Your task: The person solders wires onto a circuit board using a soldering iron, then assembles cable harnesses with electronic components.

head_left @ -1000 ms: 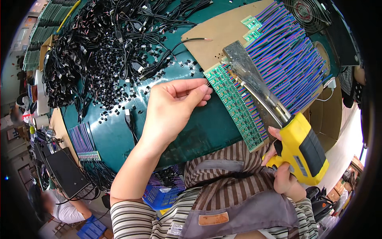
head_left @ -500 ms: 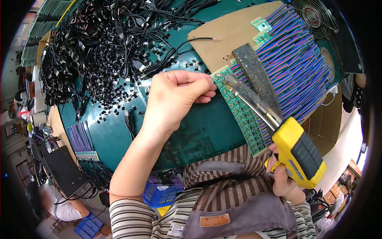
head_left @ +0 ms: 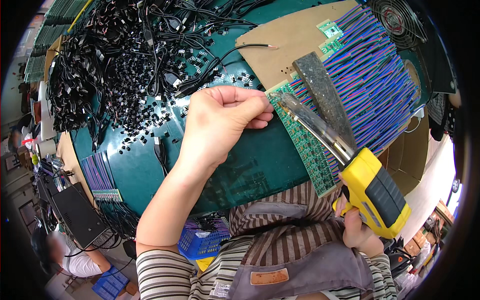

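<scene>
My right hand (head_left: 357, 231) is wrapped around the handle of a yellow and black soldering gun (head_left: 377, 192). Its metal tip reaches the upper left end of a long green circuit board panel (head_left: 306, 152). Beside that tip, my left hand (head_left: 220, 117) is closed in a pinch at the panel's upper left corner; whatever lies between the fingertips is hidden. Rows of blue, red, green and black wires (head_left: 375, 80) run from the panel toward the right. Across the wires lies a dark, flat, rough bar (head_left: 324, 92), partly behind the gun's barrel.
A brown cardboard sheet (head_left: 272, 37) lies under the wires. Black cables (head_left: 110, 45) and small black connectors (head_left: 142, 107) heap at the left of the green table. Another wired board strip (head_left: 107, 195) sits at the left edge. A fan (head_left: 400, 22) stands far right; a co-worker (head_left: 80, 260) is lower left.
</scene>
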The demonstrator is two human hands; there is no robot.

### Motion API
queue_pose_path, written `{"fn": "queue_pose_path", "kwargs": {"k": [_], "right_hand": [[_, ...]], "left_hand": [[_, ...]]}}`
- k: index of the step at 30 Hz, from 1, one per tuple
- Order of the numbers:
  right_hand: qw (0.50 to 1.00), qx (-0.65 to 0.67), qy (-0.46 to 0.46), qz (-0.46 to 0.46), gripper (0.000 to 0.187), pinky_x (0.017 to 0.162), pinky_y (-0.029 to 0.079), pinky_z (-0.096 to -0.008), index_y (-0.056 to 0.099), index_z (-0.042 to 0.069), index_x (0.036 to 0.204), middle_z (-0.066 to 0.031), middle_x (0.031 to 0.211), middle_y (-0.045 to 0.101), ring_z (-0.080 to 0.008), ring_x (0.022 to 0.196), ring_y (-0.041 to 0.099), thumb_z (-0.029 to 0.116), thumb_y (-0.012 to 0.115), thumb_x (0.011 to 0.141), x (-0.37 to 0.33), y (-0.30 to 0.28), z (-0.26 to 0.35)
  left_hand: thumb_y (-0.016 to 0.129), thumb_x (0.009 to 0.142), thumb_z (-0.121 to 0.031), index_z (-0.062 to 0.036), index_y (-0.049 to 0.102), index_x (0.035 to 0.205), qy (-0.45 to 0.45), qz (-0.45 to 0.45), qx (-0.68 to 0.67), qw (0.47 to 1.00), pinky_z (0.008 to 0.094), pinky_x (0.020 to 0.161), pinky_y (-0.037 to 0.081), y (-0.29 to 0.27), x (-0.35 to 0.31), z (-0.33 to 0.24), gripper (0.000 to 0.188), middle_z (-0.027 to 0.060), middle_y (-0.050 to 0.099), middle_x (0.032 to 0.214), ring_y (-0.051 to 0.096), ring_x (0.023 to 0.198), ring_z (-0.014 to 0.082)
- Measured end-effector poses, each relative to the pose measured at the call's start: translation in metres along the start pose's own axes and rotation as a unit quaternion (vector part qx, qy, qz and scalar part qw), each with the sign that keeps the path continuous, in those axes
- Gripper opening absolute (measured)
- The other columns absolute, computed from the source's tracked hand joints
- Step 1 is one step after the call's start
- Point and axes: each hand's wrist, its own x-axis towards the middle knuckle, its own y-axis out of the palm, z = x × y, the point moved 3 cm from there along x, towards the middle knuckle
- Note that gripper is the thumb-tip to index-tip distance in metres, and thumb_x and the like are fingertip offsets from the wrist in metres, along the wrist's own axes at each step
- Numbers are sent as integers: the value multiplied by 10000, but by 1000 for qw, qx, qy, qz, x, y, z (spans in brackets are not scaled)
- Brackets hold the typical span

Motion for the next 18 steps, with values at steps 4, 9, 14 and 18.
{"fn": "queue_pose_path", "kwargs": {"k": [4,9,14,18], "right_hand": [[999,-2,-53,-10,314,789,519,-380,683,43,1036,-130,980,658,-323,885,630,211,662,771,2,1,4],[996,-2,-85,-21,311,759,516,-374,688,45,1028,-123,956,655,-312,840,622,221,667,772,3,3,3],[990,-50,-128,-20,284,717,515,-362,683,43,977,-114,889,641,-299,795,618,201,655,742,1,2,2],[993,-41,-108,-27,266,685,516,-365,683,42,931,-110,858,627,-302,775,617,182,656,707,-8,-3,-13]], "left_hand": [[663,851,-59,79,677,928,7,-3,-9,1000,266,690,574,1,0,2,159,133,708,841,688,724,162],[657,856,-63,80,678,928,9,-8,-13,1000,268,688,572,1,-1,3,161,132,708,838,685,718,160],[663,854,-65,83,677,928,5,-11,-8,1000,268,686,572,0,0,3,167,132,706,833,683,715,159],[674,848,-71,89,674,924,4,-9,-9,1000,267,684,572,1,1,2,176,133,705,824,683,710,162]]}}
